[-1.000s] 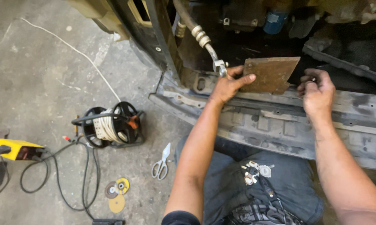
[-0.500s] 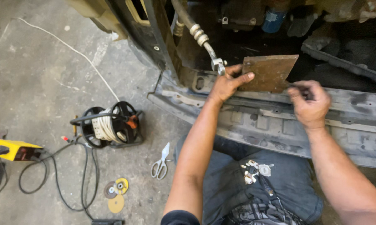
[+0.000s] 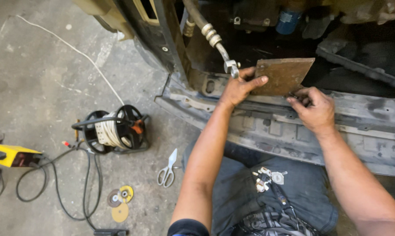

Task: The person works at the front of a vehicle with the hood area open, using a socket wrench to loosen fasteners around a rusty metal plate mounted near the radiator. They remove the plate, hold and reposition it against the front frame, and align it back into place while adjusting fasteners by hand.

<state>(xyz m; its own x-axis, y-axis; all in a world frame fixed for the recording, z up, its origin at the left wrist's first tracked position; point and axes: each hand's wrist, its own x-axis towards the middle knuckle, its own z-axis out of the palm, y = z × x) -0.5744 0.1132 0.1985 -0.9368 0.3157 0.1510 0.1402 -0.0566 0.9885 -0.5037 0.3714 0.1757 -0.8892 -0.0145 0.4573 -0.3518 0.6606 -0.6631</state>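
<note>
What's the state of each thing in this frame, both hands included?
Left hand: gripping the left edge of the rusty metal plate.
Right hand: fingers closed at the plate's lower edge; what they pinch is hidden.
Rusty metal plate: held upright against the grey bumper beam.
Scissors: lying flat on the floor, blades shut.
Cable reel: standing, cord partly wound.
Grinding discs: loose on the floor, overlapping.

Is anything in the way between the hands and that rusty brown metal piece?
Nothing visible is in the way. The left hand already grips the left edge of the rusty brown flat metal plate, and the right hand sits at its lower right corner, against the grey car crossbeam. What the right fingers pinch is too small to tell.
</note>
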